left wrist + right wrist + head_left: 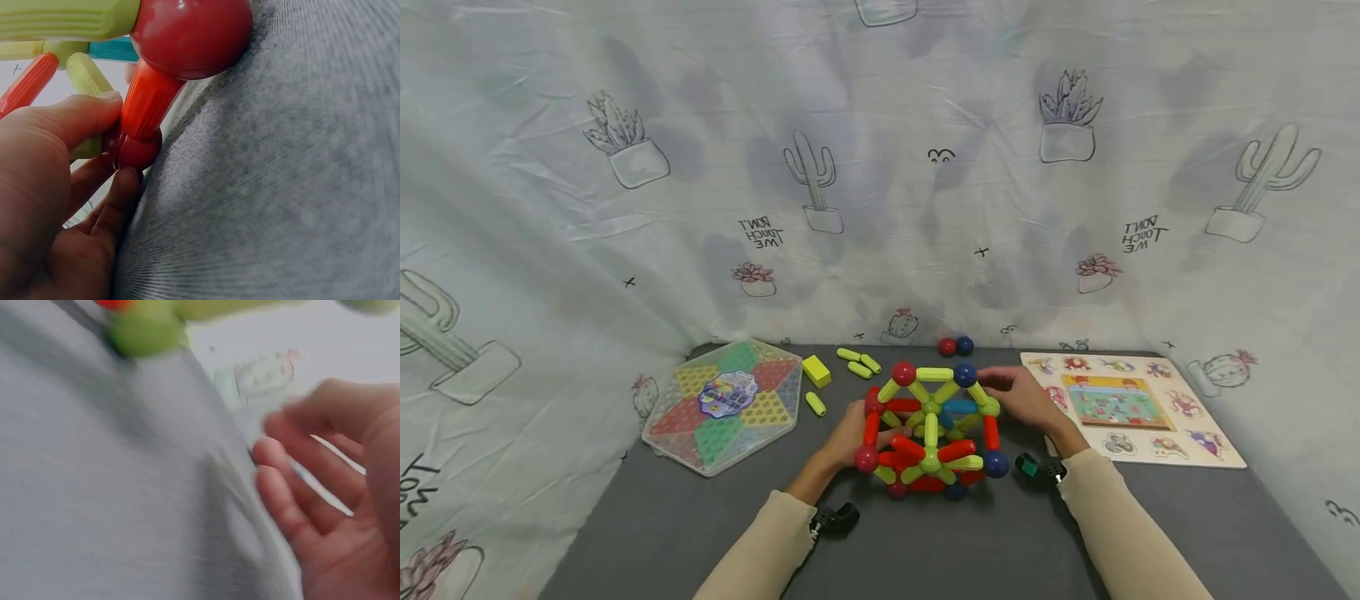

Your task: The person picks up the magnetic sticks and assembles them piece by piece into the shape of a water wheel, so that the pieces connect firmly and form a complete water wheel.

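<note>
A ball-and-stick frame of building rods and balls stands on the dark table in front of me, in yellow-green, red and blue. My left hand is at its left side. In the left wrist view, the thumb and fingertips pinch a small red ball joined to an orange-red rod; a nearer red ball sits above. My right hand is beside the frame's right side. The right wrist view shows its fingers loosely bent with nothing between them, apart from a green ball.
Loose yellow-green rods and a yellow block lie behind left. A red ball and a blue ball sit at the back edge. A hexagonal game board is left, a picture puzzle board right. A printed curtain hangs behind.
</note>
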Tool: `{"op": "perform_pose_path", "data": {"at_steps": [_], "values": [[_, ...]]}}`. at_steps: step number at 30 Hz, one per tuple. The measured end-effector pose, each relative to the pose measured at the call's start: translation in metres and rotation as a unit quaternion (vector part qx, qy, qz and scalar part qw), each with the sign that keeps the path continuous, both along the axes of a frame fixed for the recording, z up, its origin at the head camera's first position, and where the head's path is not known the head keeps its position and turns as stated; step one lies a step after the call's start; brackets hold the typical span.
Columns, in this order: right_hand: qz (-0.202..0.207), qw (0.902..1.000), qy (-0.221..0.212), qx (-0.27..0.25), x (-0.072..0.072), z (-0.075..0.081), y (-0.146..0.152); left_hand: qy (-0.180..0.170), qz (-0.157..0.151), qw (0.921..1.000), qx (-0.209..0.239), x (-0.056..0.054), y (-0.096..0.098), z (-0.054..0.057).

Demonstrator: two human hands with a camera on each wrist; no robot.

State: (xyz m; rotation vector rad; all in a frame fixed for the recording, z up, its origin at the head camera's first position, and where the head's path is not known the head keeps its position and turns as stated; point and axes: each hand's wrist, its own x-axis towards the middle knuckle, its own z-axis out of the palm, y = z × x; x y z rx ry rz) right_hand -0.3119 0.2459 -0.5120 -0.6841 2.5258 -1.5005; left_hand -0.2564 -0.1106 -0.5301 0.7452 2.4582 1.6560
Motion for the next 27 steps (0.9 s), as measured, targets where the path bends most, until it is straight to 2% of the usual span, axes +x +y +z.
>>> {"op": "perform_pose_path", "data": {"at_steps": [3,9,12,15,18,22,25,27], "values": [[-0.059,0.998,0.021,0.006,-0.017,0.004,0.0,0.005,-0.007,0.9999,0.008,0.0,0.001,-0.001],[-0.076,0.995,0.063,0.016,-0.049,0.007,-0.014,0.042,-0.008,0.999,0.013,-0.002,0.001,-0.003],[-0.087,0.9922,0.082,0.038,-0.061,0.006,-0.022,0.04,-0.005,0.9992,0.001,-0.002,0.0,-0.002],[-0.097,0.9887,0.101,0.054,-0.067,0.002,-0.026,0.032,-0.006,0.9994,-0.008,-0.003,0.0,-0.003],[-0.106,0.9869,0.108,0.056,-0.065,-0.003,-0.026,0.032,-0.009,0.9994,-0.009,-0.003,0.0,-0.003],[-0.128,0.9874,0.086,0.033,-0.051,-0.007,-0.017,0.044,-0.013,0.9989,-0.012,-0.003,0.0,-0.003],[-0.151,0.9867,0.06,-0.007,-0.034,0.0,-0.008,0.049,-0.015,0.9986,-0.01,-0.003,0.0,-0.002],[-0.156,0.9844,0.05,-0.066,-0.018,0.012,-0.004,0.046,-0.015,0.9988,-0.007,-0.003,0.0,-0.002]]}}
